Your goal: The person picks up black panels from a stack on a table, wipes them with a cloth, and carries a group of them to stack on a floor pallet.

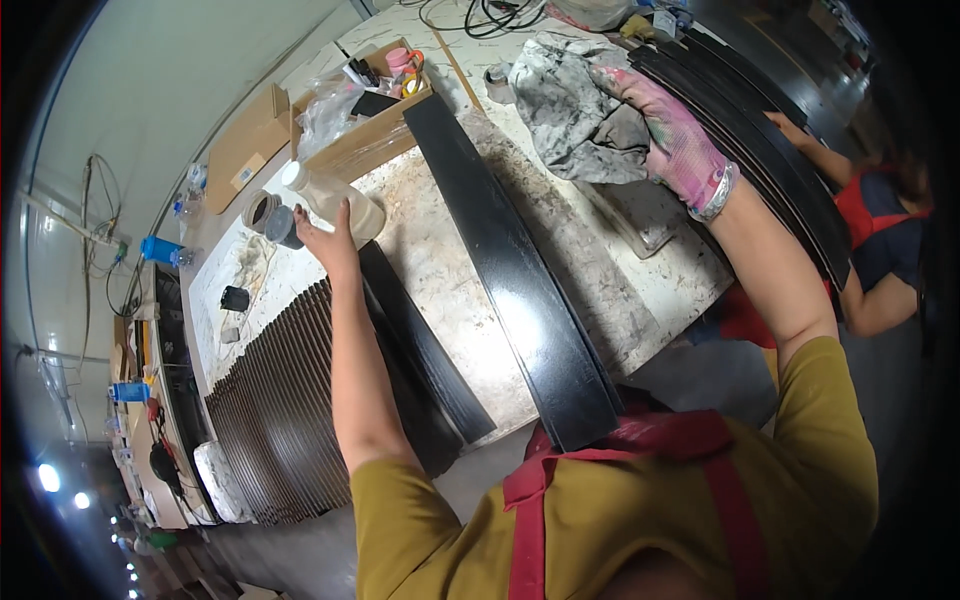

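My left hand (330, 240) is bare and curves around the lower side of a translucent bottle (350, 205) with a white cap. Its thumb and fingers lie on either side of the bottle, and the fingertips are close to a small dark-lidded jar (283, 228). My right hand (690, 150) wears a stained pink glove and is closed on a crumpled grey-and-white rag (570, 110), its fingers partly hidden in the folds. Between my arms a long glossy black strip (510, 290) lies lengthwise on the table, its near end close to my body.
Rows of dark strips (275, 400) stand packed at the left, beside a flat black strip (425, 340). More black strips (740, 150) are stacked at the right, with another person (880, 220) beyond. An open cardboard box (360, 140) of supplies stands behind the bottle on the stained table (420, 240).
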The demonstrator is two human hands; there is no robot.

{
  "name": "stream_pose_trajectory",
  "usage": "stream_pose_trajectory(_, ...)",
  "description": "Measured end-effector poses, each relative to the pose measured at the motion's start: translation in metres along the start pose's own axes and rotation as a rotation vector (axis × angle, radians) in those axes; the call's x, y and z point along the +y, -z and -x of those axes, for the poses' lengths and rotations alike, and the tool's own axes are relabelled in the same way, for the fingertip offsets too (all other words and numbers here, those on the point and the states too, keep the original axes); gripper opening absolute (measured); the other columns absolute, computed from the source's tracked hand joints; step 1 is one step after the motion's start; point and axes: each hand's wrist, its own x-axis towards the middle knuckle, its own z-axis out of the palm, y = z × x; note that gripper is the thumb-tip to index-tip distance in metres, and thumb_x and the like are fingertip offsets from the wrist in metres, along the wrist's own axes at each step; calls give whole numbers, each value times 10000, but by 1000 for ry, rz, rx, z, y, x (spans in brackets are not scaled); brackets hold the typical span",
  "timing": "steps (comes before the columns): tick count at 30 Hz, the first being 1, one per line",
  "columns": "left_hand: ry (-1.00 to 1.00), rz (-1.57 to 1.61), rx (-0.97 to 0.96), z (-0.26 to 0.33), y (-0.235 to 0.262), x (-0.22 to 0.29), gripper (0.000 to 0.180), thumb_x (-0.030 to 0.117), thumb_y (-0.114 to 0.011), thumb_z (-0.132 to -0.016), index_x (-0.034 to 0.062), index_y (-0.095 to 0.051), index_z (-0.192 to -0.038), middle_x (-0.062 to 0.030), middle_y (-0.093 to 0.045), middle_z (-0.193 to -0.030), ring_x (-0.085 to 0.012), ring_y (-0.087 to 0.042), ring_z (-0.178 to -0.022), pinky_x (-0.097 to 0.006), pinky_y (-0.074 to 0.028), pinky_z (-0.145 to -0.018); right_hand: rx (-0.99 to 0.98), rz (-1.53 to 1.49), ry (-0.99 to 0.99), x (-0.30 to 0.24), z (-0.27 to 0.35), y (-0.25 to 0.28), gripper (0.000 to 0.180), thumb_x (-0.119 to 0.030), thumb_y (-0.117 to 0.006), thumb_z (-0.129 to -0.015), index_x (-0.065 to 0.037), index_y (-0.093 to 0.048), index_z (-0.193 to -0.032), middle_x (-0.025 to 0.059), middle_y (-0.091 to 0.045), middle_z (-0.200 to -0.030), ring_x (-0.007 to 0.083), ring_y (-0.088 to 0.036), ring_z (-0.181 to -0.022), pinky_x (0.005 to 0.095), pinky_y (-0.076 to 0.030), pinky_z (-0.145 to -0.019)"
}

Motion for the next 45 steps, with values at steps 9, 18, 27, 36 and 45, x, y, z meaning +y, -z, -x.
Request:
stream_pose_trajectory(9, -702, 247, -1098, 112, 54, 269, 346, 321, -687, -744, 77, -633, -984, -95, -620, -923, -257, -580, -986, -418, -365, -967, -727, 1354, 875, -20, 28, -62, 307, -122, -618, -739, -103, -607, -1045, 92, -554, -1106, 260, -581, -965, 387, -482, -843)
stream_pose_trajectory(18, -818, 173, -1003, 121, 34, 269, 173, 254, -682, -707, 103, -603, -732, -8, -590, -716, -205, -551, -760, -408, -397, -885, -844, 1795, 795, 16, -55, -87, 201, -118, -597, -758, -135, -574, -956, 62, -577, -947, 229, -590, -852, 364, -483, -762)
stream_pose_trajectory(27, -801, 238, -978, 122, 35, 267, 171, 249, -693, -654, 119, -597, -708, -3, -579, -687, -201, -543, -726, -411, -402, -885, -722, 1744, 808, 16, -65, -94, 180, -150, -610, -723, -125, -581, -899, 97, -609, -837, 273, -613, -763, 410, -478, -654)
stream_pose_trajectory(36, -784, 241, -948, 125, 38, 265, 176, 269, -687, -637, 129, -601, -701, -3, -581, -695, -191, -551, -745, -419, -405, -894, -885, 1693, 915, 20, -20, -78, 208, -185, -599, -725, -66, -592, -895, 124, -613, -954, 289, -625, -831, 388, -504, -720)
stream_pose_trajectory(45, -783, 214, -957, 122, 39, 260, 183, 277, -682, -632, 129, -599, -699, 1, -577, -690, -192, -542, -737, -410, -403, -897, -837, 1729, 623, 12, -18, -100, 194, -145, -588, -713, -56, -582, -886, 152, -591, -935, 311, -615, -784, 408, -507, -661)
